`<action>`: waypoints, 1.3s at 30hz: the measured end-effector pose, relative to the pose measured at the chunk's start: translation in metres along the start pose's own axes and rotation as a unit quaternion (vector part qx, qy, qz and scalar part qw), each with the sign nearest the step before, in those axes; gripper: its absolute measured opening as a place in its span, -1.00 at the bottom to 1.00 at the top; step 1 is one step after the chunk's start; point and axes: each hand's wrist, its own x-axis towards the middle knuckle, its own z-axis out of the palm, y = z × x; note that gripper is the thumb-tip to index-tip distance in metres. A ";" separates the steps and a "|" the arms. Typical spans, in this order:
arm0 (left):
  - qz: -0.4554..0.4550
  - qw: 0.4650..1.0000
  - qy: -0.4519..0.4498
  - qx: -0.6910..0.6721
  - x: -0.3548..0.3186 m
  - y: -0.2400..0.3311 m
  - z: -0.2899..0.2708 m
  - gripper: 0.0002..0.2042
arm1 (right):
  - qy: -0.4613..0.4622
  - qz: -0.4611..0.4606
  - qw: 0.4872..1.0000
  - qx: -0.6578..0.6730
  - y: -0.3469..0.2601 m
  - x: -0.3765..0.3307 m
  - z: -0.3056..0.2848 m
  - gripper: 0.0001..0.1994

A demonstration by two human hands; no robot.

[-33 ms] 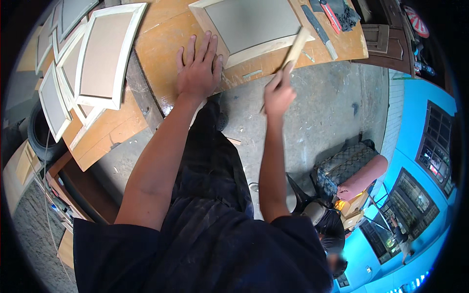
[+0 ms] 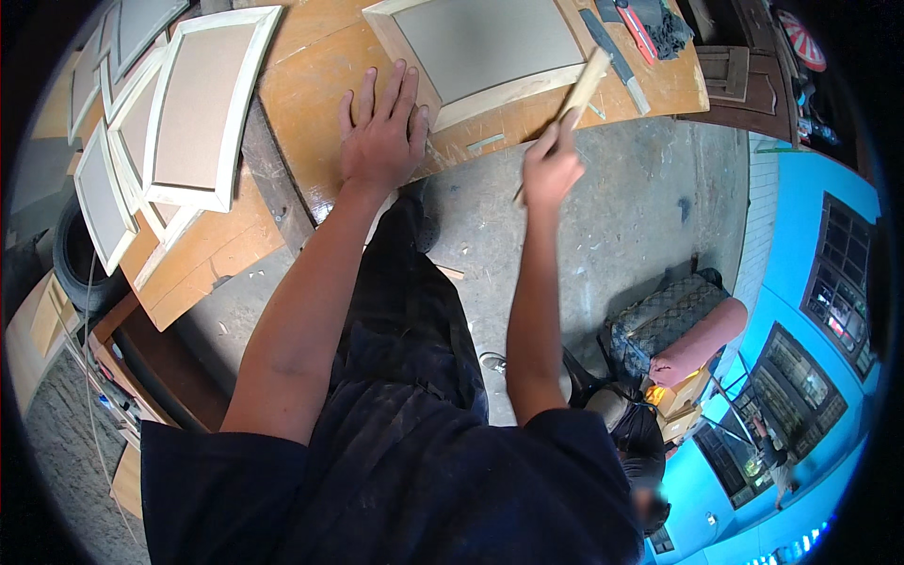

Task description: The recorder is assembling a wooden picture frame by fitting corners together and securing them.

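My left hand (image 2: 379, 141) lies flat on the orange-brown wooden table (image 2: 306, 71), fingers stretched out. Its thumb side is close to the lower left corner of a pale wooden frame (image 2: 513, 91) with a grey panel. Held in my right hand (image 2: 553, 169), past the table's near edge, is a flat strip of pale wood (image 2: 590, 83). The strip tilts up and to the right, its far end over the frame's lower right corner. Whether it touches the frame I cannot tell.
More pale frames (image 2: 217, 105) overlap at the table's left. A red utility knife (image 2: 637, 34), a dark-handled tool (image 2: 614, 58) and a dark cloth (image 2: 670, 36) lie at its right end. Behind on the right, a person (image 2: 640, 452) sits near a patterned cushion (image 2: 664, 315) and pink roll (image 2: 699, 343).
My right hand and the wooden strip have shifted a little to the right, and the forearm with them. My left hand and the frame have stayed in place.
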 end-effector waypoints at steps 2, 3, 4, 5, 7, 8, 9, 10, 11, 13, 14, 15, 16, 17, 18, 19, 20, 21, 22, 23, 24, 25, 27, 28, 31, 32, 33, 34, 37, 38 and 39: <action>0.008 1.000 0.023 -0.002 0.004 0.003 0.002 -0.48 | 0.012 0.016 0.999 -0.035 0.011 0.023 -0.002 -0.59; 0.007 1.000 0.022 -0.004 0.002 0.003 0.002 -0.48 | 0.016 0.020 0.999 -0.024 0.011 0.021 0.001 -0.59; 0.004 1.000 0.022 -0.011 0.000 0.004 0.002 -0.48 | 0.021 0.023 0.999 -0.014 0.010 0.018 0.003 -0.59; -0.002 1.000 0.024 -0.011 0.001 0.001 0.002 -0.48 | 0.019 0.021 1.000 -0.010 0.001 -0.001 0.007 -0.59; -0.004 1.000 0.020 -0.005 0.000 -0.001 0.002 -0.48 | -0.019 -0.020 0.997 0.069 -0.018 -0.053 0.002 -0.57; 0.000 1.000 0.014 -0.002 0.000 -0.001 0.001 -0.48 | -0.019 -0.020 0.997 0.069 -0.018 -0.056 -0.001 -0.57; 0.000 1.000 0.015 -0.001 0.000 -0.001 0.001 -0.48 | -0.024 -0.025 0.998 0.050 -0.019 -0.057 -0.003 -0.57; -0.005 1.000 0.013 0.003 0.000 -0.001 0.000 -0.48 | -0.028 -0.030 0.999 0.032 -0.019 -0.057 -0.004 -0.56; -0.005 1.000 0.011 0.003 0.000 0.000 0.000 -0.48 | -0.025 -0.028 0.999 0.030 -0.014 -0.042 -0.005 -0.56; -0.001 1.000 0.013 -0.003 0.002 0.002 0.002 -0.48 | -0.026 0.013 0.999 -0.043 0.007 0.012 -0.003 -0.54; -0.001 1.000 0.013 -0.006 0.001 0.002 0.003 -0.48 | -0.024 0.013 0.999 -0.045 0.009 0.024 -0.003 -0.54; -0.001 1.000 0.013 -0.006 0.000 0.002 0.003 -0.48 | -0.018 0.016 0.998 -0.061 0.009 0.033 -0.002 -0.54; -0.001 1.000 0.011 -0.007 -0.003 0.002 0.003 -0.47 | -0.011 0.019 0.997 -0.078 0.009 0.037 -0.002 -0.54; -0.002 1.000 0.013 -0.006 0.000 0.000 0.003 -0.47 | -0.010 0.016 0.997 -0.075 0.007 0.026 0.002 -0.54; -0.005 1.000 0.015 -0.002 0.001 -0.001 0.000 -0.47 | -0.006 0.001 1.000 -0.020 0.002 -0.004 0.005 -0.55; -0.004 1.000 0.009 0.001 0.000 0.000 -0.001 -0.47 | -0.003 -0.013 0.999 0.031 -0.002 -0.029 0.002 -0.55; -0.005 1.000 0.005 0.006 0.000 0.000 -0.001 -0.47 | -0.007 -0.015 0.999 0.035 -0.008 -0.042 -0.001 -0.55; -0.006 1.000 0.004 0.008 -0.001 0.001 -0.001 -0.47 | -0.008 -0.016 0.999 0.041 -0.013 -0.054 -0.005 -0.56; -0.007 1.000 0.005 0.004 0.000 0.001 -0.001 -0.47 | -0.009 -0.017 0.999 0.047 -0.016 -0.060 -0.007 -0.57; -0.004 1.000 0.005 -0.004 0.001 0.002 0.000 -0.47 | -0.008 -0.015 0.999 0.046 -0.012 -0.048 -0.007 -0.57; -0.001 1.000 0.003 -0.005 0.001 0.001 -0.001 -0.47 | -0.004 -0.015 1.000 0.027 -0.004 -0.022 -0.005 -0.57; -0.001 1.000 0.004 -0.008 0.001 0.001 0.000 -0.47 | 0.000 -0.017 1.000 0.006 0.004 0.001 -0.005 -0.58; -0.001 1.000 0.008 -0.011 0.001 0.003 0.001 -0.48 | 0.009 0.002 1.000 -0.026 0.011 0.032 -0.002 -0.58; -0.002 1.000 0.007 -0.010 -0.002 0.003 0.001 -0.48 | 0.016 0.021 0.998 -0.054 0.012 0.038 -0.002 -0.59; -0.005 1.000 0.009 -0.002 0.001 -0.001 0.000 -0.48 | 0.021 0.017 0.999 0.032 0.005 -0.012 0.003 -0.60; -0.005 1.000 0.007 0.002 -0.001 -0.002 -0.002 -0.48 | 0.008 0.017 0.999 0.040 -0.003 -0.037 0.001 -0.60; -0.009 1.000 0.008 0.003 0.000 0.000 -0.001 -0.48 | -0.005 0.016 0.999 0.045 -0.009 -0.054 -0.003 -0.60; -0.007 1.000 0.008 -0.002 0.001 0.002 0.000 -0.48 | -0.001 0.016 0.998 0.066 -0.013 -0.061 -0.007 -0.60; 0.000 1.000 0.008 -0.004 0.000 0.000 -0.002 -0.48 | 0.020 0.002 1.000 0.011 0.000 -0.021 -0.006 -0.60; -0.003 1.000 0.010 -0.002 0.001 0.001 -0.001 -0.48 | 0.004 0.004 1.000 -0.002 0.010 0.002 -0.005 -0.57; 0.000 1.000 0.010 -0.006 0.001 0.002 0.002 -0.48 | 0.007 0.005 1.000 -0.006 0.014 0.019 -0.004 -0.57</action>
